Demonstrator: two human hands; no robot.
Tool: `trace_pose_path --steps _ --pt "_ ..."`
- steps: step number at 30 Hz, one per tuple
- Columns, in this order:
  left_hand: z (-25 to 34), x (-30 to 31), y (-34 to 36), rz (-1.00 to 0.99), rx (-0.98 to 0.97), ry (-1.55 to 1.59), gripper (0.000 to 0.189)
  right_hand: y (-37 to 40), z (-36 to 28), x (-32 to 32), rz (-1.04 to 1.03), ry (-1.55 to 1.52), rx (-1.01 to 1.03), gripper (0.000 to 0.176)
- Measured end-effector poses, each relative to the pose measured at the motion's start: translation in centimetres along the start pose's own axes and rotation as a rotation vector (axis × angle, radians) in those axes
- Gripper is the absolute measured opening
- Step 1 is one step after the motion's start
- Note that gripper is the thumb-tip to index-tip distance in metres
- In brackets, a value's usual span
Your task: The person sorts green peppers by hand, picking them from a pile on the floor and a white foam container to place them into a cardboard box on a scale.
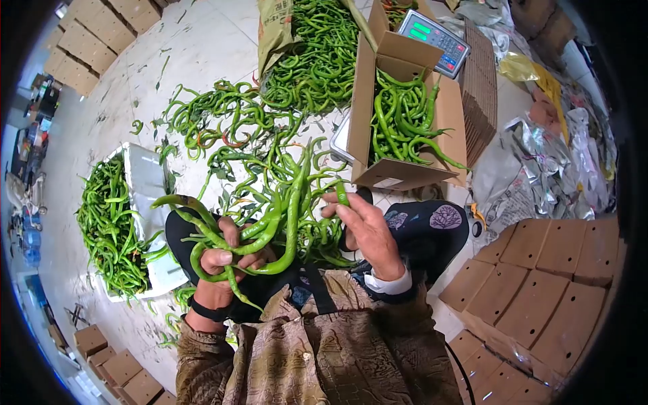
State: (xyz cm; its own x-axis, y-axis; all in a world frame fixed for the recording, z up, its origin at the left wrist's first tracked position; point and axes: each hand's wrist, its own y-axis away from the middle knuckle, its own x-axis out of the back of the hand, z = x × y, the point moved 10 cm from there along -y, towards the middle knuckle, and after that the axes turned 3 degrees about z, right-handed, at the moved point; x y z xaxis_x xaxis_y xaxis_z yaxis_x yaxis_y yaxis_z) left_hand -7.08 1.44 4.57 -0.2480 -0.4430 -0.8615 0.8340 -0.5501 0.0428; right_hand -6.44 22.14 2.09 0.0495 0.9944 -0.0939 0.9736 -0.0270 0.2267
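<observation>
My left hand (229,255) is closed around a bunch of long, curved green chili peppers (291,219), whose ends stick out on both sides of the fingers. To the right of the bunch, my right hand (371,236) pinches a single green chili pepper (341,194) between thumb and fingers; part of it is hidden. Beyond my hands, loose peppers (233,111) with some leaves and a few reddish ones lie heaped on the floor. They spread from the mouth of a woven sack (275,34) full of peppers.
An open cardboard box (362,101) holding green peppers stands ahead right, beside a scale display (434,42) and flattened cardboard (479,88). At left is a white foam box (145,182) heaped with peppers. Stacked cartons (533,283) and plastic wrapping (533,152) lie to the right.
</observation>
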Motion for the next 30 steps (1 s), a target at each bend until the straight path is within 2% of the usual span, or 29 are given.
trace_pose_path --steps 2,4,7,8,10,11,12,14,16,18,19,21,25,26,28,30 --pt "0.0 0.7 0.2 0.064 0.001 0.044 0.025 0.5 -1.5 1.3 0.099 0.023 0.058 0.027" --pt "-0.3 1.0 0.4 0.112 0.006 0.076 0.025 1.0 -3.1 1.9 0.108 0.115 0.088 0.029" --pt "-0.9 1.4 0.3 0.12 0.031 0.073 0.025 2.0 -6.0 1.3 0.121 0.518 0.367 0.03" --pt "-1.0 1.5 0.3 0.132 0.025 0.071 0.025 2.1 -5.3 1.2 0.116 0.519 0.366 0.03" --pt "-1.1 1.5 0.3 0.146 0.024 0.064 0.025 3.4 -5.3 -2.0 -0.004 0.909 0.63 0.027" --pt "-1.0 1.5 0.3 0.147 0.024 0.064 0.025 3.6 -4.3 -2.4 -0.007 1.023 0.588 0.025" --pt "-1.0 1.6 0.3 0.155 0.027 0.057 0.025 4.1 -4.2 -2.7 -0.008 1.023 0.588 0.025" --pt "-0.9 1.9 0.7 0.174 0.025 0.051 0.025 4.1 -3.9 -1.9 0.088 0.951 0.395 0.025" --pt "-1.5 2.5 0.8 0.221 0.049 0.036 0.026 4.3 -6.3 -3.2 0.146 0.874 0.454 0.021" --pt "-2.3 2.3 0.6 0.222 0.082 0.018 0.026 5.9 -10.5 -7.4 0.113 0.952 0.925 0.017" --pt "-2.6 2.2 0.6 0.226 0.095 0.016 0.027 5.4 -10.4 -8.0 0.116 0.955 0.923 0.017" --pt "-3.2 2.3 0.6 0.221 0.116 0.068 0.03 4.7 -9.3 -10.5 -0.03 1.031 1.002 0.017" --pt "-3.0 3.0 0.6 0.231 0.083 0.113 0.032 4.1 -9.7 -10.9 0.01 1.044 1.13 0.016" --pt "-3.1 3.5 0.6 0.221 0.067 0.168 0.031 3.8 -10.1 -10.2 0.002 1.042 1.13 0.016" --pt "-2.7 3.6 0.6 0.188 0.019 0.231 0.03 3.2 -12.2 -5.9 0.133 0.831 1.035 0.011" --pt "-2.5 3.9 0.6 0.175 -0.005 0.282 0.03 3.5 -13.0 -0.9 0.453 0.718 0.75 0.003"
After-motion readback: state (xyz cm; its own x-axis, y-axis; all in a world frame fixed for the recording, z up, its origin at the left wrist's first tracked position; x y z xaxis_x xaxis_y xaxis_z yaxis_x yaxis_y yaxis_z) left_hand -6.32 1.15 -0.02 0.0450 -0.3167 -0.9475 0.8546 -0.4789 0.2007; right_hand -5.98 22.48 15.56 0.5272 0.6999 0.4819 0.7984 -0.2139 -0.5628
